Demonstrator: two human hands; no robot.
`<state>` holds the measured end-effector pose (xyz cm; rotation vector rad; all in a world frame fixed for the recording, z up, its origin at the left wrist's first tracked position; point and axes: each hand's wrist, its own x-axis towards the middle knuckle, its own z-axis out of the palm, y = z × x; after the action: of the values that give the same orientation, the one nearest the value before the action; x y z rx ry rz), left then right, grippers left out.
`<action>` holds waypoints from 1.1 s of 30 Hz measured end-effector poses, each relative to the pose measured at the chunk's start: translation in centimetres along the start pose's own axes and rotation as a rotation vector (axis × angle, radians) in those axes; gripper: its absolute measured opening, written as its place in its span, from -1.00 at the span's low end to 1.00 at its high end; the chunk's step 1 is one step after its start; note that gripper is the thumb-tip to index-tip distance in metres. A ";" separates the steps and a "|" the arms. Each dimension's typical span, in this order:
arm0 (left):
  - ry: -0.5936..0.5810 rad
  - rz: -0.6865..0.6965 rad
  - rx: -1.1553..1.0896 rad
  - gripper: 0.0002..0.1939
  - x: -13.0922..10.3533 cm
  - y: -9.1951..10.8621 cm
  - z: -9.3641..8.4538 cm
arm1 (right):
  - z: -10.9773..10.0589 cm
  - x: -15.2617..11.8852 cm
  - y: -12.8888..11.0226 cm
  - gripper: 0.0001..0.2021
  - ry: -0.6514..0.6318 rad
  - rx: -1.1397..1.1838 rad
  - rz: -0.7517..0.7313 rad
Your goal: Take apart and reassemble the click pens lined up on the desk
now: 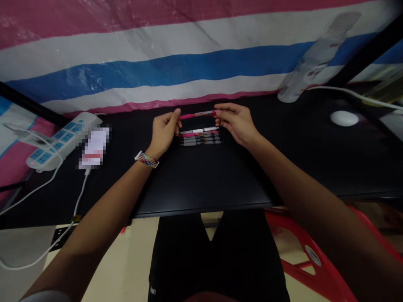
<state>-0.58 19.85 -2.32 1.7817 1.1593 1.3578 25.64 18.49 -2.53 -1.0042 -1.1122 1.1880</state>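
A pink and white pen lies crosswise between my two hands, beyond a row of several other pens. My left hand has its thumb and fingers closed on the pen's left end. On the right end, the fingertips of my right hand are pinched. Just nearer to me, the row holds a white pen, a pink one and grey-black pens, all lying side by side on the black table.
At the left are a white power strip, a phone with blurred screen and white cables. A clear bottle and a white mouse are at the right. Behind hangs a striped sheet; a red stool stands below.
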 end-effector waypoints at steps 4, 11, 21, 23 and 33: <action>0.063 -0.025 -0.055 -0.63 0.4 -0.6 0.1 | -0.2 -0.1 -0.3 -0.83 0.006 -0.048 -0.010; 0.095 -0.020 -0.123 -0.89 0.8 -1.1 -0.1 | -0.4 -0.4 -1.2 -0.85 0.030 0.026 0.128; 0.106 -0.062 -0.143 -0.85 0.7 -0.5 -0.1 | -0.4 -0.3 -1.3 -0.90 0.111 0.014 0.123; 0.102 -0.066 -0.144 -0.85 0.7 -0.6 -0.2 | -0.4 -0.3 -1.3 -0.86 0.122 0.008 0.120; 0.082 -0.024 -0.127 -0.83 0.5 -0.6 -0.2 | -0.4 -0.3 -1.3 -0.90 0.096 0.012 0.095</action>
<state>-0.85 20.59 -2.58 1.6315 1.1078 1.4683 26.28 18.04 -1.37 -1.1041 -0.9902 1.2075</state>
